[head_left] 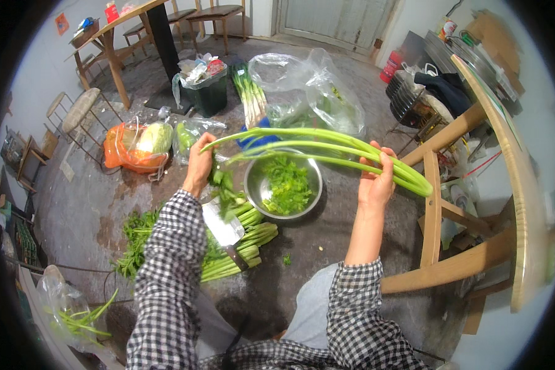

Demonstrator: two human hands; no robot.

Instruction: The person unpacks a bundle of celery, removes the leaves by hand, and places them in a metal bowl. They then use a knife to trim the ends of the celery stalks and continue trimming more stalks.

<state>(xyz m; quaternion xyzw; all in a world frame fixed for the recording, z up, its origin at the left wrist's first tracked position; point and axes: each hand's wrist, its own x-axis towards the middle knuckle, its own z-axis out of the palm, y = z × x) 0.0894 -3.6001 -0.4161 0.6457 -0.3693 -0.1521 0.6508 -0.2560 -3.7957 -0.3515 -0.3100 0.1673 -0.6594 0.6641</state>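
Note:
A long bunch of celery is stretched across in front of me, above a metal bowl. My right hand grips the stalks near their thick pale base. At the thin upper end, my left hand has its fingers closed on the celery, with leaves hanging beneath it. Torn green celery leaves lie in the bowl. Left of the bowl, more celery bunches rest on the floor. A cleaver lies across them, its broad blade catching the light.
Beyond the bowl are scallions, a clear plastic bag and a full dark bin. An orange bag with cabbage stands to the left. A wooden table frame rises close by my right arm. A stool is farther left.

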